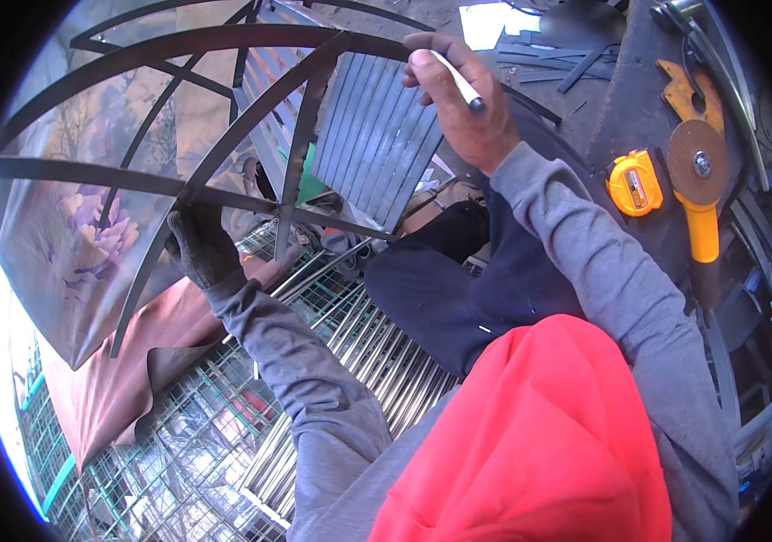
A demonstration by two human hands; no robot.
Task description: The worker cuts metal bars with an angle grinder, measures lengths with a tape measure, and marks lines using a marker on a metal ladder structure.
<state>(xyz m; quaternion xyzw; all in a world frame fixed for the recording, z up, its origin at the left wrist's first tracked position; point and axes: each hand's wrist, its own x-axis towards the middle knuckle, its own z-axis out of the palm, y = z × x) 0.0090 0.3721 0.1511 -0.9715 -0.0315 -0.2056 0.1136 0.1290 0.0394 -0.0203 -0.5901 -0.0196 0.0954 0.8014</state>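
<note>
A frame of dark curved flat metal bars (251, 126) spans the upper left, its strips crossing one another. My left hand (201, 242), in a dark glove, grips the frame where two strips cross; its fingers are partly hidden behind the metal. At the frame's right end is my bare right hand (469, 99), closed round a white marker pen (456, 78) with a black end. The fingertips of that hand are against or very close to the upper curved strip. Whether the pen touches the metal cannot be seen.
Right of me lie a yellow tape measure (636, 183) and a yellow angle grinder (700, 194) with a brown disc. A slatted grey metal panel (375, 126) stands behind the frame. Flowered cloth (97, 226), green wire mesh (187, 452) and metal rods (359, 361) lie at left.
</note>
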